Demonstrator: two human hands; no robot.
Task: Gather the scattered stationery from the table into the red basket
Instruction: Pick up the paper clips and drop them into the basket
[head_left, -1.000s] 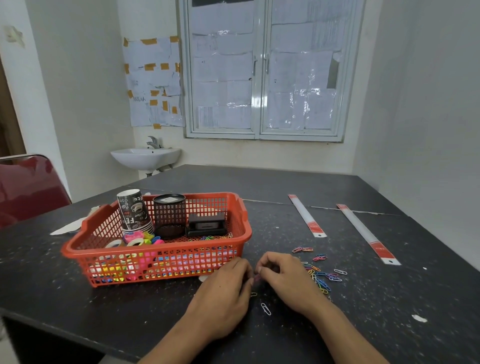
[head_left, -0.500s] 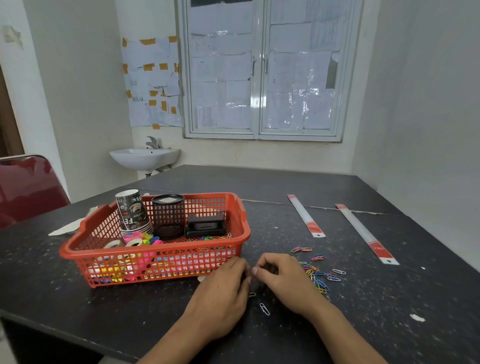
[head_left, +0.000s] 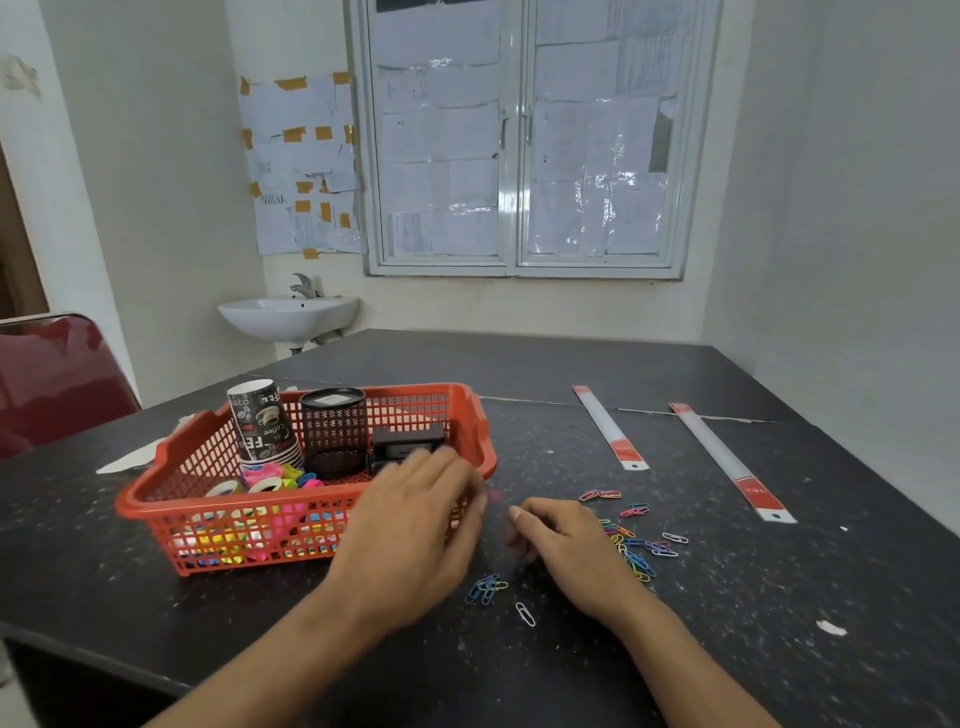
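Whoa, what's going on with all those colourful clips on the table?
Someone is tidying stationery into the red basket. The left hand is over the basket's near corner, blurred, so what it holds is unclear. The right hand rests on the table beside the scattered paper clips. Two rulers also lie outside the basket.

A red plastic mesh basket (head_left: 156, 501) stands upright on the black bench (head_left: 779, 597). Coloured wire paper clips (head_left: 636, 553) lie scattered to its right. Two white red-ended rulers (head_left: 609, 430) lie flat beyond them.

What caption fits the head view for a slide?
Left hand at the red basket, right hand beside scattered paper clips.
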